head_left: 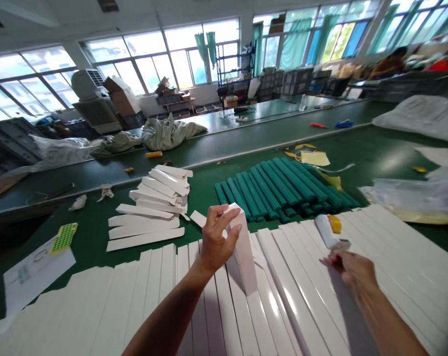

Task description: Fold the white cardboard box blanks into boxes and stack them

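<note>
My left hand (220,237) is closed around the upper end of a narrow white cardboard box (244,262), standing tilted over the flat white boxes. At the right, my right hand (353,272) has its fingertips pinched together, right by the near end of a white tape dispenser (327,231) with a yellow roll. Whatever is in that pinch, if anything, is too small to make out. Under both hands lies a wide row of long white boxes (294,277). Behind them are a heap of green ribbed tubes (276,188) and a loose pile of white cartons (153,205).
A paper sheet (38,272) with a green-dotted card (64,238) lies at the left. Plastic bags (417,195) are at the right. Across the green table (205,173) sit a crumpled grey sack (168,132), a red-orange tool (318,125) and a blue item (344,123). A person (390,64) is far back right.
</note>
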The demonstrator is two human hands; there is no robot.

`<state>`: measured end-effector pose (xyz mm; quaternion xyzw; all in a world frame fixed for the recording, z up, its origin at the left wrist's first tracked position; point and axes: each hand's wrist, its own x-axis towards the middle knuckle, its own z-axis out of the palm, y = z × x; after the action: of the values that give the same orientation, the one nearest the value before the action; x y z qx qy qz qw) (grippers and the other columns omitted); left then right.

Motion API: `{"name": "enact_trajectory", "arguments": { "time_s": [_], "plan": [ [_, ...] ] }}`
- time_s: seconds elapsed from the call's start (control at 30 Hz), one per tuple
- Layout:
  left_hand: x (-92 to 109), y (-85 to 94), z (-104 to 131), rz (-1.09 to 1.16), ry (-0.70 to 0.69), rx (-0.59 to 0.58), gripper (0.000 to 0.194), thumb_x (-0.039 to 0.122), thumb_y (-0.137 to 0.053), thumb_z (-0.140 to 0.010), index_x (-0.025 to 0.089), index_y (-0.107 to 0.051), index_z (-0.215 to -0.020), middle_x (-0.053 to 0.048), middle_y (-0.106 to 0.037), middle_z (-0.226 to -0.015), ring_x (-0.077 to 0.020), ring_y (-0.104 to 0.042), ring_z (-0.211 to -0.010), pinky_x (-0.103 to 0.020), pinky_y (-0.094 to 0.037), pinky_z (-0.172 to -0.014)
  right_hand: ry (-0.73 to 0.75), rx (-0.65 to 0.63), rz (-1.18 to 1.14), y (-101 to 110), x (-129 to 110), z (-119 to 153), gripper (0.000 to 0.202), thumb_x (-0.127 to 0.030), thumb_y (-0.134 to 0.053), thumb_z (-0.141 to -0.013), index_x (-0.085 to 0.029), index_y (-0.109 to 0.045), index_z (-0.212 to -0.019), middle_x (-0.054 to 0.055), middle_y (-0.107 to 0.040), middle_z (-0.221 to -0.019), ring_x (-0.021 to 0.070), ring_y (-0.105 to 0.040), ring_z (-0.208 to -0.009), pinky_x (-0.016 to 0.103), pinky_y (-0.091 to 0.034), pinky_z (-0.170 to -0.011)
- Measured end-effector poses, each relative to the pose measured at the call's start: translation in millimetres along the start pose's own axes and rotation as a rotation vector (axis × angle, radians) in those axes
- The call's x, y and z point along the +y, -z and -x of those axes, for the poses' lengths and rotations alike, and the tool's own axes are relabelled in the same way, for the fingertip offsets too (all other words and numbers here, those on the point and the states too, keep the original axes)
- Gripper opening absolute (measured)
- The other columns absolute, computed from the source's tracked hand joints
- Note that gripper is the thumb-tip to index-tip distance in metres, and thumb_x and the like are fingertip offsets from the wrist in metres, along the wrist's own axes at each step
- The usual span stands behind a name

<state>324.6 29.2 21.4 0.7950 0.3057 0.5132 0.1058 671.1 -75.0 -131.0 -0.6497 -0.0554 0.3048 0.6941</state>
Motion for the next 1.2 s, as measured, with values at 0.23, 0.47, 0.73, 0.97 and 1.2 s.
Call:
{"name": "enact_trajectory", "arguments": {
  "time_s": [0.23,0.47,0.73,0.97,1.2],
  "plan": [
    [8.3,-9.3,-0.6,0.018,0.094,-0.005,0.053,0.019,-0.066,-0.081,0.018,-0.043,-0.129,-0.012,-0.058,-0.113,-0.0200,-0.061,-0.099,-0.031,-0.058,-0.077,-0.021,-0.615,-0.059,-93.5,-72.5,125.6,0.029,-0.034,-0.082,-0.068,-0.016,-0.059,-0.069,-0.001,-0.055,-0.062,0.0080,-0.051,-0.050,0.021,-0.051,-0.046],
    [32.0,-21.3,4.9,-0.092,-0.004,0.043,0.052,0.018,-0.059,-0.085,0.015,-0.039,-0.133,-0.015,-0.062,-0.114,-0.0245,-0.062,-0.106,-0.038,-0.058,-0.085,0.060,-0.945,0.006,-144.5,-134.8,190.1,0.033,-0.042,-0.072,-0.081,-0.015,-0.058,-0.068,-0.001,-0.054,-0.053,0.0088,-0.050,-0.044,0.021,-0.042,-0.045],
    [55.9,-27.2,6.7,-0.243,-0.092,0.098,0.055,0.017,-0.054,-0.089,0.014,-0.032,-0.139,-0.017,-0.064,-0.114,-0.0271,-0.065,-0.100,-0.042,-0.059,-0.084,0.049,-0.872,0.119,-141.3,-132.9,189.4,0.037,-0.043,-0.078,-0.072,-0.014,-0.059,-0.062,-0.001,-0.054,-0.047,0.0073,-0.047,-0.036,0.018,-0.037,-0.037],
    [60.8,-29.0,11.8,-0.226,-0.097,0.107,0.061,0.016,-0.058,-0.087,0.011,-0.030,-0.141,-0.018,-0.061,-0.115,-0.0277,-0.062,-0.106,-0.041,-0.058,-0.087,-0.129,-0.806,0.249,-142.2,-144.2,192.5,0.040,-0.043,-0.081,-0.061,-0.015,-0.054,-0.050,-0.001,-0.050,-0.038,0.0073,-0.041,-0.029,0.018,-0.036,-0.029],
    [58.5,-14.5,9.2,-0.094,0.041,-0.047,0.042,0.015,-0.059,-0.083,0.019,-0.053,-0.124,-0.015,-0.052,-0.116,-0.0230,-0.060,-0.095,-0.040,-0.057,-0.081,-0.223,-0.857,0.329,-140.4,-147.4,196.8,0.046,-0.046,-0.083,-0.060,-0.017,-0.049,-0.051,-0.003,-0.046,-0.037,0.0066,-0.038,-0.029,0.019,-0.035,-0.029]
  ]
}}
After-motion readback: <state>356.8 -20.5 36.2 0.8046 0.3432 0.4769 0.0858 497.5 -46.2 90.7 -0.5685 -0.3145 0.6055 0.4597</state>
